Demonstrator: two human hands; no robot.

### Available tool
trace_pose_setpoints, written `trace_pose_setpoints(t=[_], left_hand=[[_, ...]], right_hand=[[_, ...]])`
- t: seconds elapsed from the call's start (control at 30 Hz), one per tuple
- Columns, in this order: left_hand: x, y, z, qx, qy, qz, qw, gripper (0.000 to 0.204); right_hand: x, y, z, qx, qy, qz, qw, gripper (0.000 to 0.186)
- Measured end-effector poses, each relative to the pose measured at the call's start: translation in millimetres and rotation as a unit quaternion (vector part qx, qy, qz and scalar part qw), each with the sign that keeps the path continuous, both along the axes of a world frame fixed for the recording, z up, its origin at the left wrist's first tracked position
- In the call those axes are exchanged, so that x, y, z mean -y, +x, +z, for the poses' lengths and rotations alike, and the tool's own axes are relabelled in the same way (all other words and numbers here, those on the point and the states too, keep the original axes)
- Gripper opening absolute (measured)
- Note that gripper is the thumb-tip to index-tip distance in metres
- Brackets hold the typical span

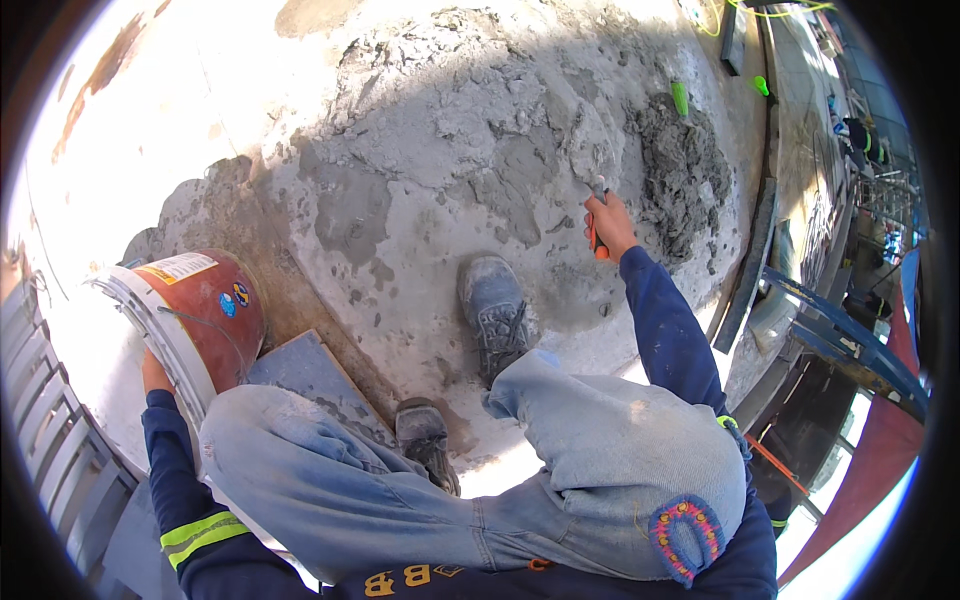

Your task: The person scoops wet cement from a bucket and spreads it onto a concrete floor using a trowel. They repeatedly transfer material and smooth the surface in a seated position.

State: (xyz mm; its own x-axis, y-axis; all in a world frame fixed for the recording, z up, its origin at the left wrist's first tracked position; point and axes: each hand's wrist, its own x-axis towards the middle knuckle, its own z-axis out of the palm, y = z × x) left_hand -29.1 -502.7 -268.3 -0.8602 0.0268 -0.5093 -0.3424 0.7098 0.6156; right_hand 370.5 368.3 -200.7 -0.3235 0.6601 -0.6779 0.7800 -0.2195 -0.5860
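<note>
My right hand (610, 222) is closed round the orange and black handle of a trowel (601, 240). Its blade lies against wet grey mortar and is hard to tell from it. To the right of the blade is a darker heap of mortar (685, 175), with a bright green cylindrical piece (680, 98) at its far edge. On my left a reddish-brown bucket (215, 310) leans over, its pale rim toward me. My left hand (157, 372) grips that rim, and its fingers are mostly hidden by it.
A flat grey board (310, 375) lies beside the bucket, near my boots (495, 310). Grey slats (45, 400) stand at the far left. Along the right run a dark beam (750, 270) and blue metal bars (845, 335). Another person (865, 140) is in the distance.
</note>
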Motion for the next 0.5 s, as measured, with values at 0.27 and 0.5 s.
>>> trace_pose_setpoints(t=[0.27,0.5], left_hand=[[-10,24,4,-0.012,-0.031,0.03,0.999,0.033],[-40,35,5,-0.014,-0.036,-0.008,0.999,0.031]], right_hand=[[24,-52,3,-0.02,-0.012,0.108,0.994,0.026],[43,-132,-14,-0.158,-0.15,0.084,0.972,0.023]])
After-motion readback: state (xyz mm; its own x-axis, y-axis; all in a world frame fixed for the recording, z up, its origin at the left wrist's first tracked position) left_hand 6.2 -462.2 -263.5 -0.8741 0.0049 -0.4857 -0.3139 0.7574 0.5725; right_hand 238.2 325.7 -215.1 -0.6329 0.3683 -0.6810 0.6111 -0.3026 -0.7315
